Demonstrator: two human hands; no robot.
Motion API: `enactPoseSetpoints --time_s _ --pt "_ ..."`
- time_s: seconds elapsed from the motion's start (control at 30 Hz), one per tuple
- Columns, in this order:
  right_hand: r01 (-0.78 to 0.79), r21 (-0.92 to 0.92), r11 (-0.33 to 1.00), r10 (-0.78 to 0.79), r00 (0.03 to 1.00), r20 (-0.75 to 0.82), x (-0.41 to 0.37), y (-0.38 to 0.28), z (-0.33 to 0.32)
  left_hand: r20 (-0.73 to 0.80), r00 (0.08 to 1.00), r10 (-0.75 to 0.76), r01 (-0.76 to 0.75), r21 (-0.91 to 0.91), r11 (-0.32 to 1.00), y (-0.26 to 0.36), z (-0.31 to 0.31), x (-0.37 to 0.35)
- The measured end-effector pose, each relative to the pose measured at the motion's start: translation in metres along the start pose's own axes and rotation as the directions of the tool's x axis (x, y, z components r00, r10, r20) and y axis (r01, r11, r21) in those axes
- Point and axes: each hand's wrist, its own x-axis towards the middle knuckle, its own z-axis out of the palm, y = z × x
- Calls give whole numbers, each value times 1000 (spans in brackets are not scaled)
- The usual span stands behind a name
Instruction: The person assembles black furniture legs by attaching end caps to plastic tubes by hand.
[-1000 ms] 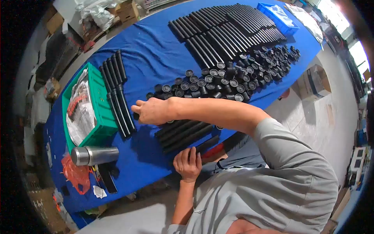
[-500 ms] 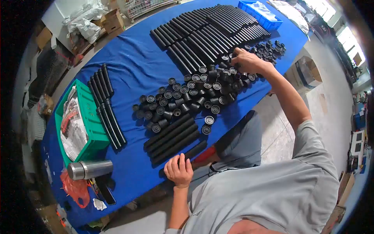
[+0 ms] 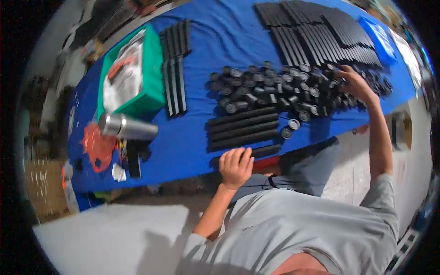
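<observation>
My left hand point(image 3: 236, 166) rests at the table's near edge, its fingers lying over a single black foam tube point(image 3: 266, 150). Just beyond it, several more dark foam tubes point(image 3: 243, 127) lie side by side. My right hand point(image 3: 354, 83) reaches into the right part of a heap of black round caps point(image 3: 263, 87); its fingertips are bent down among the caps, and what they hold is too small and blurred to name. Behind the heap, rows of black tubes point(image 3: 316, 39) lie flat. Two loose caps point(image 3: 294, 124) sit to the right of the foam tubes.
On the blue-covered table point(image 3: 220, 41) stands a green crate point(image 3: 151, 78) with papers, beside a group of black tubes point(image 3: 174, 68). A steel flask point(image 3: 128, 127), a red plastic bag point(image 3: 98, 144) and a phone point(image 3: 133, 158) are at the left. A blue tray point(image 3: 378, 39) is at the far right.
The head view has turned, so the table's contents appear shifted to the right and rotated. My right hand is still at the caps, and my left hand is still on the single foam tube.
</observation>
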Motion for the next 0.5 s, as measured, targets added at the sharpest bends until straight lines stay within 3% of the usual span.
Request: enactPoseSetpoints --time_s 0.07,0.13,0.2,0.23,0.27,0.3,0.37,0.5 --pt "-93 -7 996 92 993 -68 10 -28 -23 -18 1000 -8 8 -19 1000 0 1 0" --pt "75 -26 997 -78 978 -195 24 -79 -39 -24 1000 -5 5 4 1000 1 -1 -1" --pt "183 255 949 -145 976 -160 43 -153 -45 -37 999 -4 4 8 1000 0 1 -4" --pt "307 254 917 -265 946 -186 56 -175 -35 -44 999 5 -5 7 1000 -2 3 -4" --pt "351 195 916 -328 934 -140 64 -213 -36 -44 999 -3 3 2 1000 -2 3 -4" --pt "510 75 857 -495 855 -155 84 -223 -18 -44 999 -8 7 -3 1000 -2 3 -4" --pt "599 136 789 -592 800 -96 114 -268 0 -50 999 -9 9 -6 1000 -2 4 -5" --pt "591 20 807 -588 799 125 181 -320 42 -31 999 -11 11 -17 1000 -2 0 -4"
